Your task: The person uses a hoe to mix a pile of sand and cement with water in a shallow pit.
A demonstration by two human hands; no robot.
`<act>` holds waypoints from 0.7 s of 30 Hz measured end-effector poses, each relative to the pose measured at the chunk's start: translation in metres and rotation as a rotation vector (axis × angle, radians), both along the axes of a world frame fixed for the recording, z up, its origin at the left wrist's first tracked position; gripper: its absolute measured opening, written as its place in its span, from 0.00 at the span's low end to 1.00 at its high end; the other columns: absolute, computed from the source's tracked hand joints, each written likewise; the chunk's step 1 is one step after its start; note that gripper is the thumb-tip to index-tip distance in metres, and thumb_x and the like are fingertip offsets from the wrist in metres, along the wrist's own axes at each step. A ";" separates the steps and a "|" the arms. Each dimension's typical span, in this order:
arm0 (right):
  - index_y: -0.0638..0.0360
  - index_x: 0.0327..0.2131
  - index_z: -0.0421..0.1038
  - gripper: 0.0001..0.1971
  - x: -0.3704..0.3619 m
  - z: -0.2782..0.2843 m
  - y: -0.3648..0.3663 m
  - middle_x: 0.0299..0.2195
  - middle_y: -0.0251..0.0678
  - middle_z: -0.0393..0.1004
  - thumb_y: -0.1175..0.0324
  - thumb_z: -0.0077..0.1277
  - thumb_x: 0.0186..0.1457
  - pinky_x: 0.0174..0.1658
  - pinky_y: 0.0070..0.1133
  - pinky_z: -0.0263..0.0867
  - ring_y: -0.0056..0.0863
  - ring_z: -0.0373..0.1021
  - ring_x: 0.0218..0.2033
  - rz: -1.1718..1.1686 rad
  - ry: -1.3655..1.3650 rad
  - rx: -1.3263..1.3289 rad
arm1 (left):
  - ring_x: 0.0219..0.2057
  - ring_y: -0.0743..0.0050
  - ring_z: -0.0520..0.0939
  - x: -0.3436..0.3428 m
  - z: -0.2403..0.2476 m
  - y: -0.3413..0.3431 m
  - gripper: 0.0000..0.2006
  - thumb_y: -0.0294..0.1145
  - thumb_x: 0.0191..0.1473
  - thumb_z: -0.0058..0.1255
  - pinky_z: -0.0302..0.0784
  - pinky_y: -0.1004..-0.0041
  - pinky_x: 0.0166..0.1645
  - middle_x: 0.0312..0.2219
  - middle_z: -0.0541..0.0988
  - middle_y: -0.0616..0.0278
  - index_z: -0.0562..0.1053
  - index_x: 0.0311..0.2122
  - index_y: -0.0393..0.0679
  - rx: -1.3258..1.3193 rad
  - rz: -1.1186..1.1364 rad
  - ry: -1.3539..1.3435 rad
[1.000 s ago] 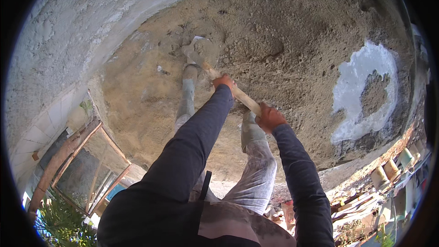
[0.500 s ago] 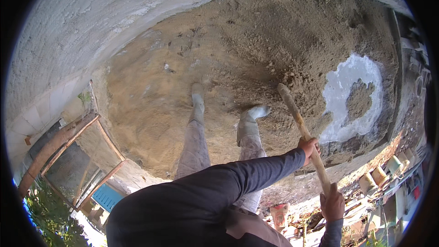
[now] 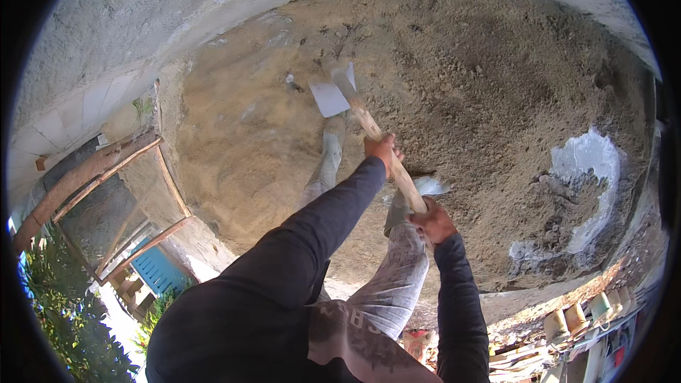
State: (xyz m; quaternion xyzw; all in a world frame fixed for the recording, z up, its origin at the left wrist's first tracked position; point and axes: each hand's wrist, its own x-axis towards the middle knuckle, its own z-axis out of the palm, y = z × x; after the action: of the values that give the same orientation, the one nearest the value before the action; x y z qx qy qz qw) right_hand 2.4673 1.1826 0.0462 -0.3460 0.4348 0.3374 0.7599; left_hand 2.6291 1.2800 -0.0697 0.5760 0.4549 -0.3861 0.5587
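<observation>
Both my hands are closed round the thick wooden handle of a hoe (image 3: 370,125). My left hand (image 3: 382,153) grips it about halfway along. Closer to me, my right hand (image 3: 434,221) holds the near end. The handle slants away to the far left, where the hoe's pale, flat blade (image 3: 329,100) shows just beyond my left boot (image 3: 332,143). Whether the blade touches the ground, I cannot tell. Loose brown soil or sandy mix (image 3: 482,99) spreads around the hoe and my feet. My right boot (image 3: 430,186) is partly hidden behind the handle and my right hand.
A pale grey wet patch (image 3: 592,152) lies in the soil at the right. Beyond the soil curves a rough plastered wall (image 3: 234,0). Wooden poles (image 3: 106,177) and a blue slatted object (image 3: 157,267) are at left. Blocks and debris (image 3: 567,323) lie at lower right.
The hoe has swung from the right to the far left, and its blade, hidden before, now shows. Both hands moved left and farther away. More soil covers the grey patch, and the view has shifted.
</observation>
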 end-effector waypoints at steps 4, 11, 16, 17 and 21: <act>0.62 0.37 0.63 0.14 0.119 -0.104 0.089 0.19 0.28 0.62 0.71 0.54 0.48 0.18 0.20 0.58 0.18 0.59 0.15 -0.175 -0.146 0.177 | 0.16 0.71 0.67 0.141 -0.114 0.086 0.04 0.28 0.50 0.48 0.70 0.66 0.21 0.18 0.65 0.62 0.66 0.29 0.42 0.219 -0.324 -0.068; 0.65 0.41 0.63 0.18 0.010 -0.115 0.016 0.20 0.34 0.67 0.68 0.53 0.47 0.17 0.24 0.62 0.22 0.63 0.15 -0.102 -0.004 0.042 | 0.15 0.69 0.68 0.006 -0.153 0.006 0.03 0.24 0.49 0.45 0.70 0.63 0.22 0.17 0.66 0.62 0.65 0.27 0.41 0.155 -0.292 0.039; 0.63 0.44 0.62 0.19 -0.103 -0.044 -0.072 0.19 0.34 0.66 0.65 0.50 0.48 0.17 0.25 0.64 0.22 0.65 0.15 0.121 0.105 -0.202 | 0.14 0.73 0.66 -0.131 -0.096 -0.083 0.08 0.27 0.44 0.49 0.67 0.68 0.19 0.14 0.63 0.67 0.63 0.19 0.47 -0.034 -0.114 0.228; 0.63 0.43 0.62 0.19 -0.124 -0.030 -0.088 0.19 0.34 0.67 0.65 0.50 0.48 0.17 0.25 0.64 0.22 0.65 0.15 0.124 0.153 -0.225 | 0.14 0.73 0.66 -0.158 -0.082 -0.107 0.09 0.27 0.44 0.49 0.67 0.69 0.19 0.14 0.62 0.67 0.62 0.19 0.47 -0.031 -0.143 0.250; 0.63 0.38 0.61 0.15 -0.192 0.045 -0.124 0.18 0.34 0.67 0.66 0.50 0.49 0.16 0.23 0.63 0.22 0.65 0.14 0.134 0.220 -0.297 | 0.14 0.76 0.68 -0.237 -0.034 -0.149 0.07 0.30 0.46 0.48 0.69 0.67 0.20 0.15 0.65 0.69 0.63 0.22 0.47 -0.184 -0.091 0.382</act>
State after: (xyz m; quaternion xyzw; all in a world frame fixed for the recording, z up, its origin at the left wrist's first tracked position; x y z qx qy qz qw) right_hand 2.2752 1.0590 0.0916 -0.4436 0.5359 0.3553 0.6244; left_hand 2.3922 1.1311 -0.1040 0.4586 0.4890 -0.5530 0.4947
